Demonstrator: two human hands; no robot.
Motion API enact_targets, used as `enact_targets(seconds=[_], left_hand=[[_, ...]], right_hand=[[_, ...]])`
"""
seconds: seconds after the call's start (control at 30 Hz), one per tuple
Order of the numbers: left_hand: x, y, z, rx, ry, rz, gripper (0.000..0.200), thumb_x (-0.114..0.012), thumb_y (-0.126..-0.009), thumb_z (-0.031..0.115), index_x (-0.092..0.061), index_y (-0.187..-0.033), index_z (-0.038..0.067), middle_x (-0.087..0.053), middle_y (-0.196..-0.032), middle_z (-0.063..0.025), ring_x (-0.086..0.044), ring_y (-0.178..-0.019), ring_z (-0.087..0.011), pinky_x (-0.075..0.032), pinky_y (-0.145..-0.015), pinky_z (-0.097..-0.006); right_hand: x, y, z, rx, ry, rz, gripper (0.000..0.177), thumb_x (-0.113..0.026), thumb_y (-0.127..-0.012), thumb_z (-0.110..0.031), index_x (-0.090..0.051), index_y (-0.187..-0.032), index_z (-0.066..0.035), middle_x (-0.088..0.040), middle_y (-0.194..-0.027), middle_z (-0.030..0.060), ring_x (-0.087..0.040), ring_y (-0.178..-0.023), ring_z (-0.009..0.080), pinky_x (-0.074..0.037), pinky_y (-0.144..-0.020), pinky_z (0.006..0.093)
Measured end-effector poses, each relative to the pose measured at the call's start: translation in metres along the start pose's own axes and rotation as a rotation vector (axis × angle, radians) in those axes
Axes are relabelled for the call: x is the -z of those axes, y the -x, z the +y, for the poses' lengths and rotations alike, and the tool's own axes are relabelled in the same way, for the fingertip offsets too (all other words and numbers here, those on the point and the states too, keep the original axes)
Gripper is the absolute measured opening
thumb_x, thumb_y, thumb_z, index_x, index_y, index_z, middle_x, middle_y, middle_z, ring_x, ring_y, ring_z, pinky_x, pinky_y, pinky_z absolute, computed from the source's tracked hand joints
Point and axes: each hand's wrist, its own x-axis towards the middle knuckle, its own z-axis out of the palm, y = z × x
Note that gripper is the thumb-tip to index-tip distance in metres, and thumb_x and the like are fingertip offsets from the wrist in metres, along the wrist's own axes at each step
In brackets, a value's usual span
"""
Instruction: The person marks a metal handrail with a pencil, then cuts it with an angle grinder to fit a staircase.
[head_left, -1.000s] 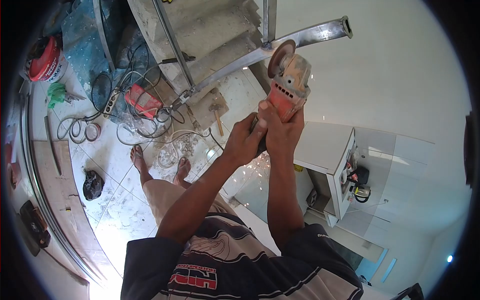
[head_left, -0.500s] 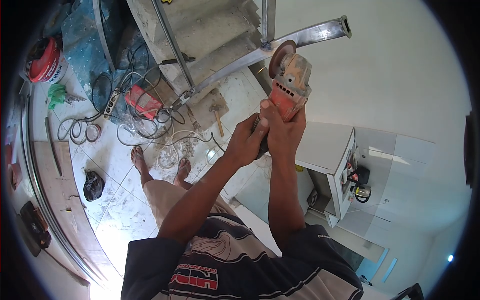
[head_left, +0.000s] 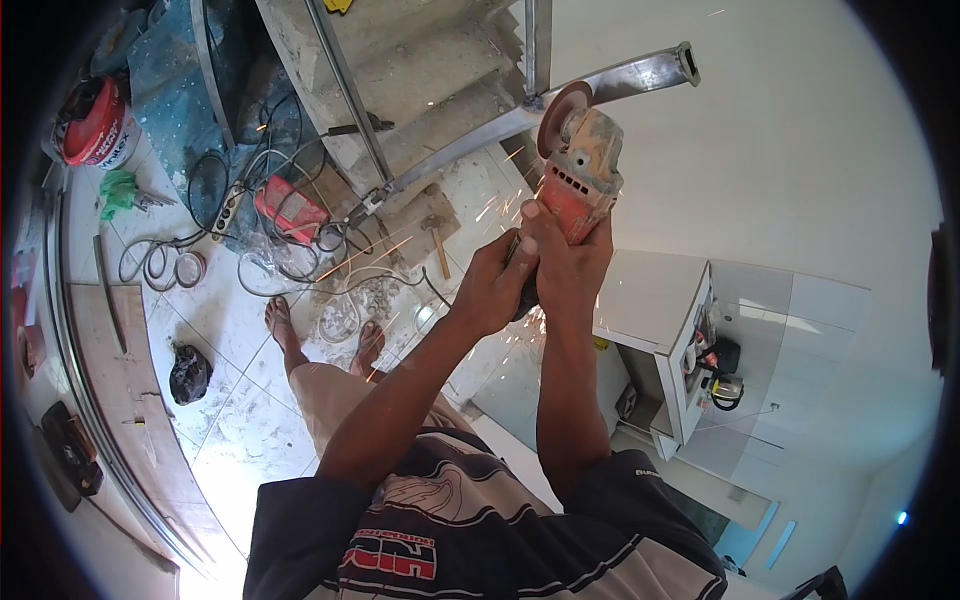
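Both my hands are closed round a red, dusty angle grinder [head_left: 572, 208]. My left hand [head_left: 496, 284] grips its rear end, and my right hand [head_left: 572, 258] wraps the body nearer the head. The brown grinding disc [head_left: 564, 116] sits against or very close to the metal handrail [head_left: 630, 77], by the joint with an upright metal post [head_left: 538, 45]; exact contact is hidden. Orange sparks [head_left: 490, 208] fly down past the grinder and my forearms.
Concrete stairs [head_left: 420, 60] rise behind the rail. On the tiled floor lie a hammer [head_left: 437, 245], a red machine [head_left: 291, 208] with tangled cables, a power strip [head_left: 228, 210] and a black bag [head_left: 189, 374]. A red bucket [head_left: 98, 125] stands left; a white cabinet [head_left: 650, 300] is right.
Sparks now stream from the grinder, where none showed before. My hands keep the same grip, and the grinder has hardly moved. The view has shifted slightly.
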Motion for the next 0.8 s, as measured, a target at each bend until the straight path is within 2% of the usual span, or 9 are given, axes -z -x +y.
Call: enact_targets(seconds=[0.17, 0.27, 0.33, 0.57, 0.67, 0.77, 0.8], left_hand=[[0.002, -0.001, 0.003, 0.030, -0.016, -0.015, 0.059, -0.045, -0.107, 0.050, -0.061, -0.110, -0.006, -0.068, -0.091, -0.0167, -0.061, -0.084, -0.0191, -0.050, -0.081, -0.0372], [0.001, -0.002, 0.007, -0.016, 0.004, -0.004, 0.058, -0.045, -0.107, 0.050, -0.061, -0.110, -0.006, -0.068, -0.091, -0.0167, -0.061, -0.084, -0.0191, -0.050, -0.081, -0.0369], [0.002, -0.001, 0.013, 0.009, -0.012, -0.007, 0.058, -0.045, -0.107, 0.049, -0.060, -0.111, -0.006, -0.068, -0.091, -0.0166, -0.060, -0.084, -0.0189, -0.050, -0.081, -0.0367], [0.003, 0.001, 0.025, 0.053, -0.013, 0.002, 0.056, -0.044, -0.108, 0.047, -0.060, -0.112, -0.007, -0.068, -0.093, -0.0165, -0.061, -0.086, -0.0185, -0.050, -0.082, -0.0361], [0.012, -0.002, 0.026, 0.044, -0.048, 0.021, 0.058, -0.044, -0.107, 0.049, -0.060, -0.110, -0.006, -0.068, -0.090, -0.0179, -0.063, -0.083, -0.0206, -0.050, -0.079, -0.0372], [0.015, 0.010, 0.023, -0.007, -0.191, -0.077, 0.060, -0.045, -0.106, 0.052, -0.059, -0.110, -0.006, -0.068, -0.086, -0.0198, -0.065, -0.079, -0.0244, -0.050, -0.075, -0.0386], [0.009, 0.010, 0.024, -0.012, -0.155, -0.067, 0.060, -0.046, -0.106, 0.052, -0.059, -0.110, -0.006, -0.068, -0.085, -0.0203, -0.065, -0.077, -0.0262, -0.050, -0.074, -0.0395]], right_hand=[[-0.002, 0.001, -0.005, -0.017, -0.033, -0.006, 0.059, -0.083, -0.083, -0.009, -0.050, -0.130, 0.003, -0.065, -0.109, 0.0097, -0.064, -0.088, 0.0135, -0.055, -0.077, 0.0274], [-0.004, -0.001, -0.006, -0.001, 0.006, 0.010, 0.058, -0.083, -0.083, -0.009, -0.050, -0.129, 0.003, -0.065, -0.108, 0.0092, -0.064, -0.088, 0.0134, -0.055, -0.076, 0.0277], [-0.010, -0.001, -0.007, 0.075, -0.060, 0.034, 0.051, -0.081, -0.085, -0.007, -0.053, -0.127, 0.002, -0.066, -0.100, 0.0081, -0.064, -0.080, 0.0118, -0.053, -0.069, 0.0252], [-0.010, -0.004, -0.007, 0.028, -0.045, -0.002, 0.050, -0.080, -0.085, -0.006, -0.053, -0.127, 0.002, -0.066, -0.102, 0.0080, -0.064, -0.083, 0.0117, -0.053, -0.070, 0.0253], [-0.018, -0.001, -0.006, 0.042, -0.035, 0.008, 0.050, -0.080, -0.085, -0.006, -0.053, -0.127, 0.002, -0.066, -0.102, 0.0082, -0.064, -0.083, 0.0122, -0.054, -0.071, 0.0260], [-0.011, 0.016, -0.007, 0.021, -0.119, 0.114, 0.049, -0.079, -0.086, -0.006, -0.053, -0.127, 0.002, -0.066, -0.100, 0.0079, -0.064, -0.083, 0.0128, -0.054, -0.070, 0.0264], [-0.006, 0.016, -0.010, 0.001, -0.062, 0.102, 0.054, -0.081, -0.085, -0.006, -0.051, -0.129, 0.002, -0.065, -0.107, 0.0087, -0.064, -0.089, 0.0133, -0.054, -0.075, 0.0266]])
